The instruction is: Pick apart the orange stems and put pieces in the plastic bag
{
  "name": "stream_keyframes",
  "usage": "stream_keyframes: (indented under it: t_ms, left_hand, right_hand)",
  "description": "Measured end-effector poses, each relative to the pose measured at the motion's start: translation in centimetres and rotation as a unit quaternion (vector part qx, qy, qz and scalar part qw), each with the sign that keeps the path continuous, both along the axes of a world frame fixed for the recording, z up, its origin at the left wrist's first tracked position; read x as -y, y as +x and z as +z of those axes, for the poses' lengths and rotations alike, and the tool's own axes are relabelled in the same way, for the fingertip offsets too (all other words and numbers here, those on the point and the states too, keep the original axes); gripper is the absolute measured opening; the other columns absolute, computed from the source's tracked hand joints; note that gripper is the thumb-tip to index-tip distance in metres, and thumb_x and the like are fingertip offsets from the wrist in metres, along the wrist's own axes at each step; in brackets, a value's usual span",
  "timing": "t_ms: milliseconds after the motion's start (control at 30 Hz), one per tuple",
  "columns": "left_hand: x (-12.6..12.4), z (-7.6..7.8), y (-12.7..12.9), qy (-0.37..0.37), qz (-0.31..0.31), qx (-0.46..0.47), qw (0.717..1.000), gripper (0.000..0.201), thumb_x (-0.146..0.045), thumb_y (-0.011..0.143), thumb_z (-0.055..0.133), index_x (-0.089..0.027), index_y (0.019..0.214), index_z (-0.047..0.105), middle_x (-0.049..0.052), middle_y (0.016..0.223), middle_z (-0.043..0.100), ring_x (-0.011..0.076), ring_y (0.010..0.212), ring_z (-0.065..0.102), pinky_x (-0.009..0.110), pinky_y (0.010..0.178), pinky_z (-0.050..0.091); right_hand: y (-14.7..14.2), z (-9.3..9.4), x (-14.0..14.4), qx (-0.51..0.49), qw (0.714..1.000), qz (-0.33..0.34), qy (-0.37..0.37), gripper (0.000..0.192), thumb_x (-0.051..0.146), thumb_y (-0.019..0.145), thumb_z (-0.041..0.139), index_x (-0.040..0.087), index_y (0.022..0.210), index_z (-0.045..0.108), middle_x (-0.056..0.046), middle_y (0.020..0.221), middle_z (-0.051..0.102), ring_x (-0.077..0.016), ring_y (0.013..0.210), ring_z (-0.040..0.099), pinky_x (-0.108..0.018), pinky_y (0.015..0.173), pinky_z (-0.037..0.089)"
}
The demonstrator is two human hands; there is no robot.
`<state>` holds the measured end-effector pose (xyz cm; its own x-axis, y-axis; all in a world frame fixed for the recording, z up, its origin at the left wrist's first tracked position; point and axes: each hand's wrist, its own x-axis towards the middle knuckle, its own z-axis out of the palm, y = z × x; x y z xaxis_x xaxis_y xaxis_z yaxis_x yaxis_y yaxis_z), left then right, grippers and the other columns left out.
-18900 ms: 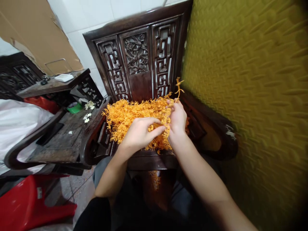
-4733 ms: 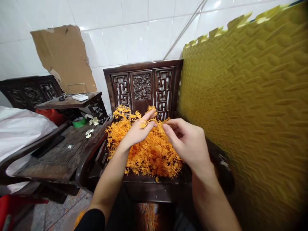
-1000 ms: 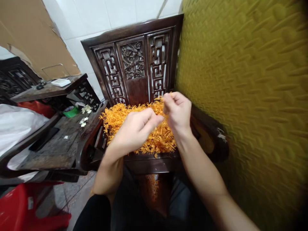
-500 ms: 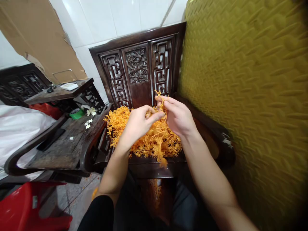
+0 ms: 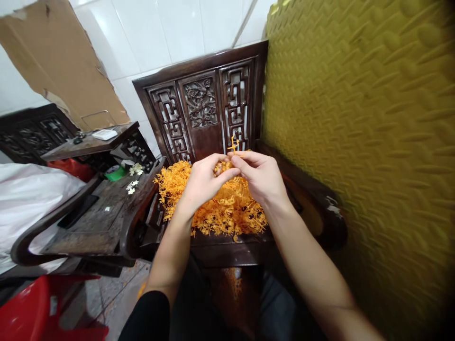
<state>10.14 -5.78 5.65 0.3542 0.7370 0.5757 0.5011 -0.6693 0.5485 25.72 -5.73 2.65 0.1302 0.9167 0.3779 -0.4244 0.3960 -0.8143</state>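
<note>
Both hands meet above a heap of orange branching plastic pieces [image 5: 227, 215] that lies on the seat of a dark carved wooden chair [image 5: 202, 142]. Between the fingertips stands a thin orange branched sprig [image 5: 233, 146], its forked tip pointing up. My right hand [image 5: 265, 177] pinches the sprig near its base with thumb and forefinger. My left hand [image 5: 206, 180] is closed at the same spot, its thumb and fingertips around more orange strands. How far those strands join the sprig is hidden by the fingers.
A tall yellow textured foam mat [image 5: 355, 118] stands along the right side. On the left wooden seat [image 5: 88, 227] lie small white flower-shaped pieces [image 5: 131, 187] and green tape [image 5: 115, 173]. A red plastic stool [image 5: 42, 308] and white bag [image 5: 39, 199] are further left.
My right hand has turned inward and its fingertips have come closer to the left's. The orange strand that hung below the hands toward the seat's front edge no longer shows there.
</note>
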Motion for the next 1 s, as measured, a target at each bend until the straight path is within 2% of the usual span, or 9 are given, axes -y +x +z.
stream_keyframes:
  t_ms: [100, 233, 333, 400, 500, 600, 667, 767, 1000]
  left_hand:
    - [-0.3, -0.1, 0.0, 0.011, -0.038, 0.013, 0.999, 0.019, -0.035, 0.099, 0.067, -0.017, 0.101, 0.072, 0.003, 0.096, 0.078, 0.0143, 0.082, 0.067, 0.028, 0.077, 0.05]
    - [-0.4, -0.1, -0.1, 0.014, -0.037, 0.067, 0.997, 0.018, -0.031, 0.102, 0.061, -0.018, 0.094, 0.07, 0.003, 0.092, 0.076, 0.0137, 0.084, 0.068, 0.028, 0.08, 0.052]
    - [-0.4, -0.3, 0.2, -0.047, -0.065, 0.145, 0.986, 0.02, -0.034, 0.101, 0.062, -0.019, 0.09, 0.068, 0.003, 0.086, 0.073, 0.0117, 0.076, 0.064, 0.026, 0.072, 0.051]
    - [-0.4, -0.4, 0.5, -0.151, -0.11, 0.227, 0.956, 0.023, -0.04, 0.1, 0.064, -0.02, 0.09, 0.065, 0.001, 0.08, 0.068, 0.009, 0.062, 0.057, 0.022, 0.056, 0.043]
    - [-0.3, -0.5, 1.2, -0.303, -0.163, 0.344, 0.874, 0.026, -0.042, 0.096, 0.069, -0.019, 0.088, 0.059, -0.002, 0.072, 0.06, 0.0033, 0.046, 0.037, 0.017, 0.043, 0.024]
    - [-0.5, -0.2, 1.8, -0.358, -0.175, 0.448, 0.801, 0.025, -0.032, 0.097, 0.068, -0.018, 0.082, 0.054, -0.005, 0.067, 0.048, 0.0006, 0.044, 0.024, 0.015, 0.041, 0.018]
    - [-0.7, 0.1, 2.0, -0.369, -0.167, 0.499, 0.766, 0.023, -0.026, 0.1, 0.062, -0.017, 0.081, 0.052, -0.006, 0.065, 0.041, 0.0008, 0.044, 0.021, 0.014, 0.039, 0.017]
    - [-0.9, 0.3, 2.4, -0.379, -0.148, 0.534, 0.741, 0.022, -0.022, 0.105, 0.053, -0.017, 0.083, 0.053, -0.005, 0.067, 0.041, 0.0014, 0.044, 0.019, 0.014, 0.038, 0.017]
    - [-0.7, -0.2, 3.4, -0.381, -0.134, 0.562, 0.721, 0.031, -0.018, 0.108, 0.039, -0.017, 0.081, 0.053, -0.005, 0.067, 0.033, 0.0042, 0.045, 0.018, 0.016, 0.038, 0.017]
  right_hand:
    - [0.1, 0.0, 0.1, -0.009, 1.0, -0.006, -0.019, 0.033, 0.044, 0.067, 0.096, 0.022, 0.089, 0.084, -0.004, 0.094, 0.078, -0.0135, 0.075, 0.068, -0.029, 0.066, 0.06]
    - [0.2, 0.2, 0.2, -0.015, 0.999, 0.03, -0.036, 0.037, 0.049, 0.069, 0.094, 0.022, 0.086, 0.076, 0.0, 0.081, 0.07, -0.012, 0.072, 0.063, -0.024, 0.06, 0.056]
    - [0.0, 0.4, 0.5, -0.048, 0.994, 0.093, -0.026, 0.035, 0.047, 0.073, 0.092, 0.022, 0.087, 0.073, 0.002, 0.077, 0.064, -0.0104, 0.072, 0.06, -0.021, 0.06, 0.054]
    - [-0.4, 0.5, 0.6, -0.082, 0.986, 0.141, -0.023, 0.033, 0.045, 0.075, 0.092, 0.022, 0.086, 0.071, 0.002, 0.074, 0.059, -0.0094, 0.07, 0.057, -0.021, 0.06, 0.053]
    - [-1.0, 0.4, 0.7, -0.136, 0.974, 0.177, -0.027, 0.032, 0.041, 0.075, 0.091, 0.021, 0.08, 0.066, 0.003, 0.071, 0.051, -0.0079, 0.064, 0.049, -0.019, 0.056, 0.049]
    - [-1.6, 0.4, 0.8, -0.185, 0.968, 0.166, -0.008, 0.034, 0.039, 0.075, 0.089, 0.023, 0.08, 0.06, 0.002, 0.076, 0.049, -0.01, 0.069, 0.051, -0.021, 0.057, 0.05]
    - [-1.8, 0.4, 0.7, -0.189, 0.971, 0.148, 0.007, 0.035, 0.042, 0.078, 0.085, 0.025, 0.083, 0.056, 0.001, 0.081, 0.051, -0.0126, 0.074, 0.054, -0.025, 0.063, 0.054]
    - [-2.0, 0.4, 0.5, -0.163, 0.979, 0.122, 0.011, 0.036, 0.048, 0.081, 0.081, 0.026, 0.085, 0.053, 0.0, 0.083, 0.05, -0.014, 0.074, 0.052, -0.028, 0.064, 0.055]
    - [-1.6, -0.1, 0.3, -0.123, 0.991, 0.051, 0.026, 0.041, 0.055, 0.084, 0.078, 0.025, 0.082, 0.051, 0.001, 0.077, 0.047, -0.0132, 0.069, 0.052, -0.025, 0.054, 0.047]
